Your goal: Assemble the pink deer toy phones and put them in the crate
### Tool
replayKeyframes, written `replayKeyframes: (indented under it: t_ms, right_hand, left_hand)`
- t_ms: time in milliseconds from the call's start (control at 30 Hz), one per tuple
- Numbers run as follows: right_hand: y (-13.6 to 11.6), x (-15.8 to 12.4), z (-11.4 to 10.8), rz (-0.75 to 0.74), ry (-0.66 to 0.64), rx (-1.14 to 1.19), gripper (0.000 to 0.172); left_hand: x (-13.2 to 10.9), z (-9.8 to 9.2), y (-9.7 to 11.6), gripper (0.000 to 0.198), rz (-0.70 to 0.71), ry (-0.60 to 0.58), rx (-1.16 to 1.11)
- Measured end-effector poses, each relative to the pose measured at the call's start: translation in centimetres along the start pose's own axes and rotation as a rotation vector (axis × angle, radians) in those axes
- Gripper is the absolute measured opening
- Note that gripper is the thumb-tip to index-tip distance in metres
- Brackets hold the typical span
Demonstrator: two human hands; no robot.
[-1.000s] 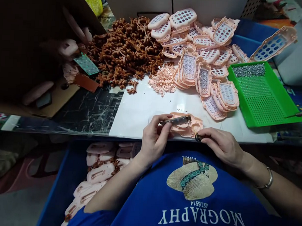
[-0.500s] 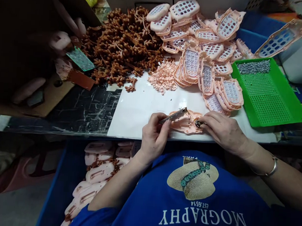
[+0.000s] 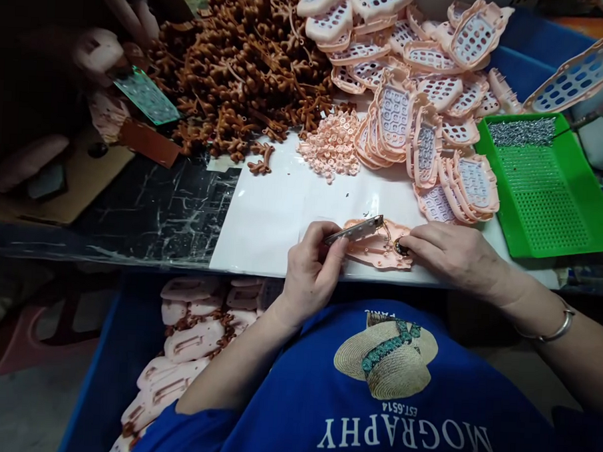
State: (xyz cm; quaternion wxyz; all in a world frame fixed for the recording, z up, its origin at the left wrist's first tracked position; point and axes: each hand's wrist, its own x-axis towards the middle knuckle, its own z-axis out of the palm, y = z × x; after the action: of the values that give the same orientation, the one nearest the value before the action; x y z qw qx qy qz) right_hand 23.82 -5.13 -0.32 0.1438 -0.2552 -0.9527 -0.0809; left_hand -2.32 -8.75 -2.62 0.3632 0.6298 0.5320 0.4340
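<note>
A pink plastic shell (image 3: 378,248) lies open side up on the white sheet (image 3: 277,211) at the table's near edge. My left hand (image 3: 310,274) is closed on a thin flat circuit board (image 3: 354,230), held tilted over the shell. My right hand (image 3: 453,254) pinches a small dark round part (image 3: 402,248) against the shell's right end. Thin wires run between the board and that part.
A heap of pink keypad shells (image 3: 417,91) fills the back of the table, with brown rubber pieces (image 3: 248,64) to their left and small pink rings (image 3: 332,146) between. A green tray (image 3: 547,190) with screws sits at right. A blue bin (image 3: 186,354) of finished shells is below left.
My right hand moved up from the table edge and set the small dark part onto the shell's right end. The camera tipped down slightly. My left hand kept holding the board.
</note>
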Motion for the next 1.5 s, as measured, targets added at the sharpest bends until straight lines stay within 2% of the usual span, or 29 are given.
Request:
replayKeyframes:
  t_ms: [300,467,567,667,800,933,1067,1133,1167,1233,1333,1400,1500]
  right_hand:
    - [-0.4,0.9,-0.5,0.054,-0.142,0.054,0.029]
    - [-0.7,2.0,-1.2,0.015,-0.199,0.068,0.025]
    - [-0.8,1.8,-0.7,0.037,-0.174,0.090,0.025]
    - [-1.0,0.7,0.3,0.130,-0.094,0.144,0.024]
    - [-1.7,-0.2,0.2,0.247,0.081,0.180,0.024]
    - [-2.4,1.4,-2.1,0.306,0.270,0.228,0.027]
    - [-2.3,3.9,-3.2,0.255,0.246,0.241,0.031]
    - [-2.1,4.5,-2.9,0.209,0.212,0.257,0.025]
    - [-2.0,4.5,-2.7,0.207,0.207,0.270,0.022]
    - [-1.9,4.1,-2.2,0.265,0.242,0.307,0.018]
    - [-2.0,2.9,-1.6,0.471,0.358,0.365,0.010]
    - [-2.2,2.1,-1.1,0.617,0.418,0.408,0.007]
    - [-2.7,1.1,-0.3,0.819,0.471,0.522,0.011]
  left_hand:
    - [0.1,0.0,0.2,0.010,-0.011,0.004,0.014]
    - [0.1,0.0,-0.2,0.010,-0.016,0.007,0.001]
    - [0.2,-0.1,-0.2,0.013,-0.021,0.027,0.001]
    - [0.5,-0.4,0.2,0.016,0.023,0.062,0.059]
    - [0.9,-0.9,1.0,0.022,0.167,0.083,0.205]
    - [1.3,-1.2,1.9,0.033,0.450,0.061,0.409]
    - [1.9,-1.1,3.1,0.053,0.783,-0.013,0.584]
    - [2.1,-1.0,3.5,0.063,0.842,-0.052,0.565]
    - [2.2,-1.0,3.7,0.069,0.812,-0.076,0.512]
    - [2.4,-0.8,3.5,0.084,0.648,-0.118,0.342]
    - [3.0,-0.1,2.6,0.095,0.368,-0.140,0.120]
    - [3.4,0.8,1.8,0.088,0.303,-0.156,0.109]
    - [3.7,2.5,1.2,0.077,0.321,-0.208,0.196]
